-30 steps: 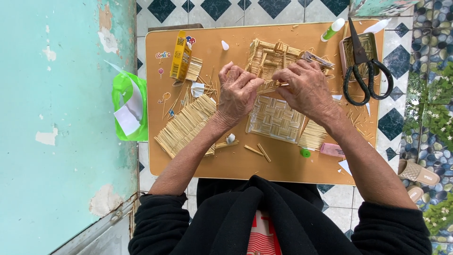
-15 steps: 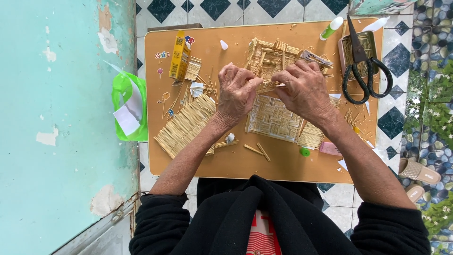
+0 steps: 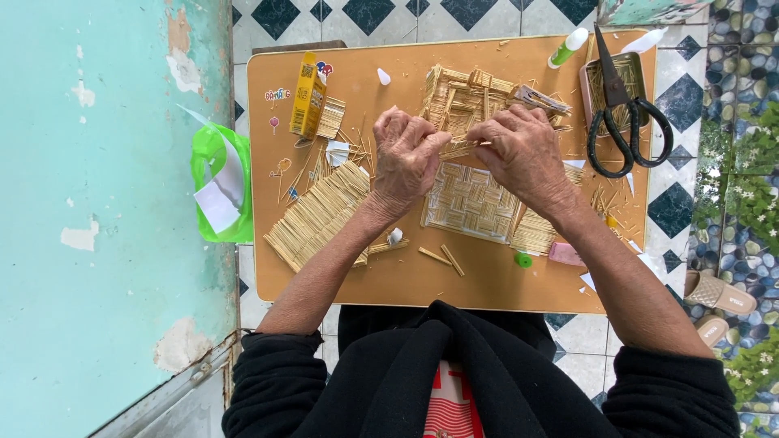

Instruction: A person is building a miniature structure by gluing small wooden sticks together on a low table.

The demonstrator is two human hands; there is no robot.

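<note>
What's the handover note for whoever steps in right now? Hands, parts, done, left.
Left hand: pinching thin sticks with the right, over the stick model.
Right hand: same pinch, fingers closed on the sticks.
Stick model: partly built, at the back of the tan table.
Woven stick panel: flat, just under the hands.
Loose stick bundle: left of the panel.
Scissors: on a tray, right.
Glue bottle: back right.
Done: panel woven, some walls up. Left: loose sticks unplaced.

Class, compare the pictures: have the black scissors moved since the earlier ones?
No. The black scissors lie on the metal tray at the table's corner, as before.
</note>
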